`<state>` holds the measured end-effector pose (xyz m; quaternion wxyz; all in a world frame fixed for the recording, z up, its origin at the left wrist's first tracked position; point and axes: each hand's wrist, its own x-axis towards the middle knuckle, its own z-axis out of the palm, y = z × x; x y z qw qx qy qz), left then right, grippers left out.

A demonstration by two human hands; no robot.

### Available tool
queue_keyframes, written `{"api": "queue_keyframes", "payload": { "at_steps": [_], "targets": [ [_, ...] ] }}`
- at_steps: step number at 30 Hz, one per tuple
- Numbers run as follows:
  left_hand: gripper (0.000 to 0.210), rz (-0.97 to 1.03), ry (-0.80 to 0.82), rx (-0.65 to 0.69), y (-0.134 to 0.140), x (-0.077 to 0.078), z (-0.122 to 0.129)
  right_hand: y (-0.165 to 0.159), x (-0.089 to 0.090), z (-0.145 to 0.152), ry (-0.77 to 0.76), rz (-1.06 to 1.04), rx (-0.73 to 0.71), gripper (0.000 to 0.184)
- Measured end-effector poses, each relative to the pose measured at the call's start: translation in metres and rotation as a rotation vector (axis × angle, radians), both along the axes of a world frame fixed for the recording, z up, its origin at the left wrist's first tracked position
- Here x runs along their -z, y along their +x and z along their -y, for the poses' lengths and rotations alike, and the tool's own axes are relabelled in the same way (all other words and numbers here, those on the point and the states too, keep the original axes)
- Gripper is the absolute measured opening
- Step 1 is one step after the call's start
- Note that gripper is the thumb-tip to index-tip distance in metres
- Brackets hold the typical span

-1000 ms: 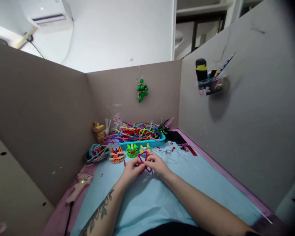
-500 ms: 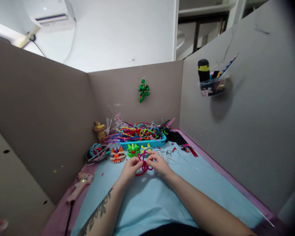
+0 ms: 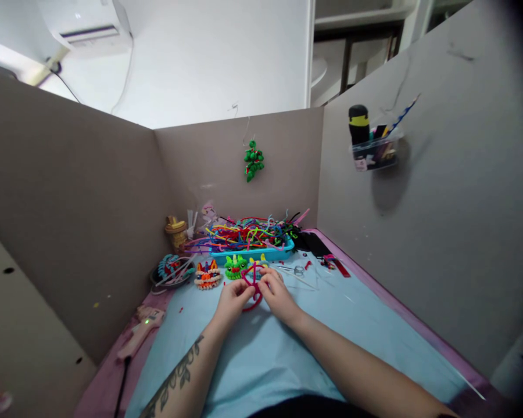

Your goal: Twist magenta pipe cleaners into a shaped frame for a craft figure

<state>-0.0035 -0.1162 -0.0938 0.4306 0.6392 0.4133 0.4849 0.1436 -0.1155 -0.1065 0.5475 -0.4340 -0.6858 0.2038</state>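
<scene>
A dark pink pipe cleaner (image 3: 253,306), bent into loops, is pinched between both hands above the blue table cover. My left hand (image 3: 234,299) grips it from the left with thumb and fingers together. On the other side my right hand (image 3: 277,291) is closed on the same pipe cleaner, its fingertips close to the left thumb. Just beyond the hands stand a green pipe-cleaner figure (image 3: 235,267), an orange and white one (image 3: 208,276) and a yellow and blue one (image 3: 258,265), partly hidden by the pink loops.
A blue tray (image 3: 226,256) heaped with coloured pipe cleaners stands at the back. Scissors (image 3: 297,270) lie to the right. A dark bowl (image 3: 174,277) and a pink glue gun (image 3: 140,338) with a cord are at left. Partition walls enclose three sides.
The pink loops have turned and shifted slightly between the fingers, with the lower loop now rounder. My right hand has moved a little left, towards my left hand.
</scene>
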Motion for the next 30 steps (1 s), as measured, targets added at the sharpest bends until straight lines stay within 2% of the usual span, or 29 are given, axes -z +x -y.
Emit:
{"api": "queue_keyframes", "payload": {
  "at_steps": [9,17,20,24,27,30],
  "targets": [
    [0.035,0.058,0.012,-0.079,0.003,0.003,-0.003,-0.001,-0.002,0.003,0.054,0.050,0.036,0.014],
    [0.033,0.088,-0.051,-0.125,0.001,-0.003,0.000,0.005,-0.011,0.003,0.067,0.032,0.019,0.011],
    [0.032,0.105,-0.085,-0.095,-0.001,-0.004,0.000,0.016,-0.016,0.000,0.126,0.034,0.003,0.017],
    [0.033,0.075,-0.095,0.010,-0.002,-0.003,0.000,0.027,-0.021,-0.002,0.199,0.205,-0.006,0.029],
    [0.035,0.037,-0.096,0.058,-0.001,-0.002,0.001,0.028,-0.023,0.001,0.195,0.326,-0.032,0.023],
    [0.036,0.028,-0.088,0.079,-0.001,-0.001,0.001,0.025,-0.025,0.003,0.182,0.353,-0.037,0.014]
  ]
}}
